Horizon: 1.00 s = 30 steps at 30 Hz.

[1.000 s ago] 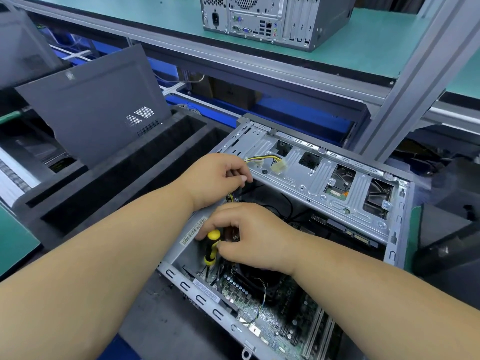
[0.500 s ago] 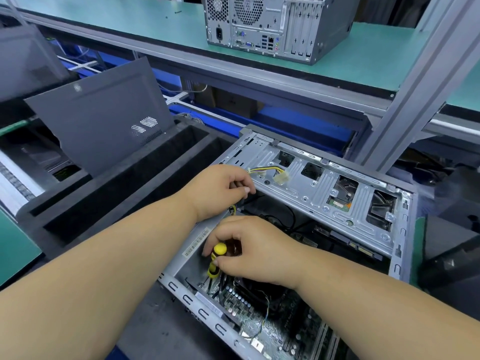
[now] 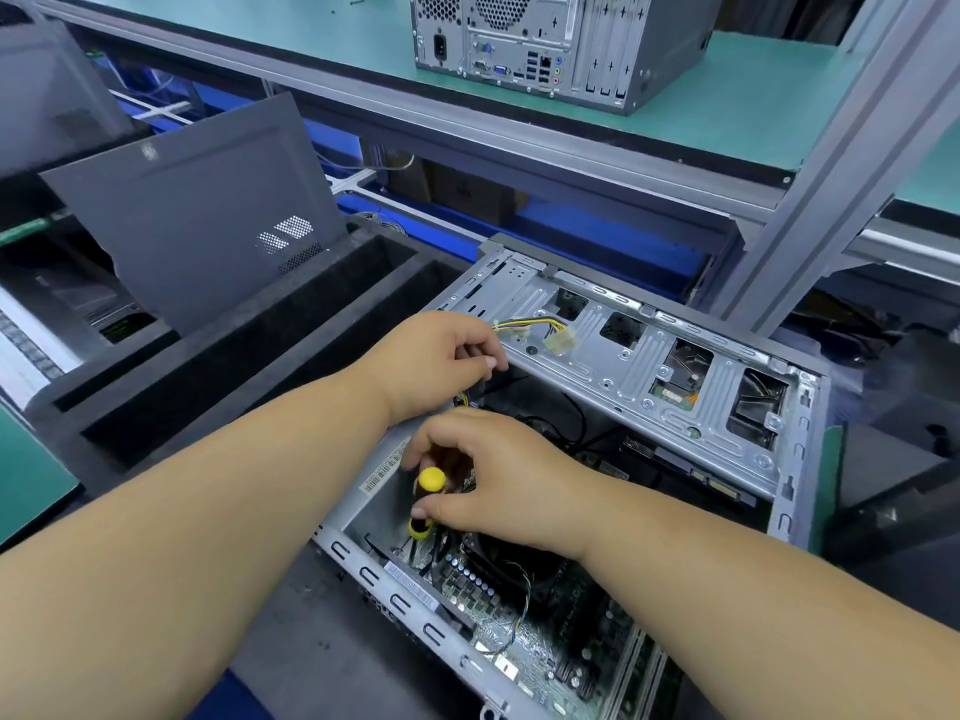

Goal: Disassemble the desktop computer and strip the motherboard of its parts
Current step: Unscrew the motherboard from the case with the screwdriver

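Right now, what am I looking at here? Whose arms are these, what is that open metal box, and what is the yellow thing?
The picture comes from a camera worn on a person's head, looking down at their own arms. There is no robot. The open computer case lies on its side, with the green motherboard inside. The right hand holds a yellow-and-black screwdriver pointing down into the case. The left hand holds cables near a yellow-wired connector. A removed side panel leans at left; another computer stands on the shelf.

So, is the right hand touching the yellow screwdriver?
Touching. The head view shows the right hand gripping the screwdriver, fingers curled around its handle.
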{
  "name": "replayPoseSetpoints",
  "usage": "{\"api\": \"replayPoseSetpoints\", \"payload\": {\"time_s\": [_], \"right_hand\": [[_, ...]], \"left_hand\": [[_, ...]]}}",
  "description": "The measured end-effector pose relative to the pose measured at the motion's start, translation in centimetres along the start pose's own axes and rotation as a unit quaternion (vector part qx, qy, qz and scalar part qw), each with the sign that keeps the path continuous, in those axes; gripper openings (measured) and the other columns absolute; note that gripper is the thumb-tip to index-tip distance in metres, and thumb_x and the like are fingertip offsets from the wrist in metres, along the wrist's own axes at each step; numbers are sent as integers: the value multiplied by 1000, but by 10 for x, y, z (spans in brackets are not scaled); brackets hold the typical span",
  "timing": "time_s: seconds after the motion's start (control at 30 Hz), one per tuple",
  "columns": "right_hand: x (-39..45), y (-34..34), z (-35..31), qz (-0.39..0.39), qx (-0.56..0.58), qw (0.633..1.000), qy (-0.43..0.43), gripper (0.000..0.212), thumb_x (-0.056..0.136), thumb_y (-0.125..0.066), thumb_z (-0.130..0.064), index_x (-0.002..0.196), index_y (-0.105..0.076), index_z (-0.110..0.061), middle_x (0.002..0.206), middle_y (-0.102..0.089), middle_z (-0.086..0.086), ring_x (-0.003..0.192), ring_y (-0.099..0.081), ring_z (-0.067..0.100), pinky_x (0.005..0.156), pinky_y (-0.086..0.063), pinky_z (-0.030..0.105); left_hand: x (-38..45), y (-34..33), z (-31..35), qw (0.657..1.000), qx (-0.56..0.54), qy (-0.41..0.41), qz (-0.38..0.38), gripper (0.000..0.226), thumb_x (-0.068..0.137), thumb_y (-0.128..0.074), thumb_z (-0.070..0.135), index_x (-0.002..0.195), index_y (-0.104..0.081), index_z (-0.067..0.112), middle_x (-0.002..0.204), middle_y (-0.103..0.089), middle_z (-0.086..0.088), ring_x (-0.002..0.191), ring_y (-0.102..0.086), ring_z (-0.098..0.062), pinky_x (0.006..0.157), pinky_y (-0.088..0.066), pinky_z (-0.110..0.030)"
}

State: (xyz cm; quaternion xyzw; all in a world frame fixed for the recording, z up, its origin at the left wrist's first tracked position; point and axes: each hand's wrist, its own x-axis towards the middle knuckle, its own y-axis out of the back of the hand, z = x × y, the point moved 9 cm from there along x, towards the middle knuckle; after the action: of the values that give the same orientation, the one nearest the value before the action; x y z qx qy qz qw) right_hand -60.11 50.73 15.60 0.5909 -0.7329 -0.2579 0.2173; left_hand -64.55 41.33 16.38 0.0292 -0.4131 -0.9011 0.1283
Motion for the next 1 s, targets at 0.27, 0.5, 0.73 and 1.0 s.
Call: {"api": "replayPoseSetpoints", "payload": {"time_s": [0.27, 0.5, 0.73, 1.0], "right_hand": [[-2, -1, 1, -3, 7, 1000, -6, 34, 73, -65, -4, 98, -72, -25, 93, -60, -5, 77, -59, 9, 79, -52, 35], [0, -3, 2, -4, 22, 1000, 2, 24, 77, -82, -23, 98, -72, -22, 92, -57, -5, 75, -57, 8, 78, -50, 29], [0, -10, 12, -38, -19, 998, -40, 25, 78, -81, -30, 101, -71, -26, 91, -67, -11, 80, -59, 3, 77, -50, 25], [-2, -16, 7, -84, -67, 994, -15, 29, 81, -63, -6, 106, -67, -21, 103, -66, -8, 96, -58, 10, 89, -47, 33]], "left_hand": [[0, 0, 0, 1000, -2, 2, -2, 18, 88, -62, 18, 87, -72, 33, 76, -68, 13, 72, -61, -1, 68, -48, -16], [1, -1, -2, 1000, -6, 0, -4, 17, 88, -62, 18, 88, -72, 32, 77, -69, 12, 72, -61, -1, 67, -48, -16], [-1, 0, -1, 1000, -11, -3, 3, 18, 88, -61, 18, 89, -72, 33, 77, -68, 13, 73, -60, -1, 68, -47, -16], [1, -1, -2, 1000, -21, -6, 2, 18, 88, -61, 17, 88, -72, 31, 76, -69, 11, 73, -62, -4, 71, -52, -23]]}}
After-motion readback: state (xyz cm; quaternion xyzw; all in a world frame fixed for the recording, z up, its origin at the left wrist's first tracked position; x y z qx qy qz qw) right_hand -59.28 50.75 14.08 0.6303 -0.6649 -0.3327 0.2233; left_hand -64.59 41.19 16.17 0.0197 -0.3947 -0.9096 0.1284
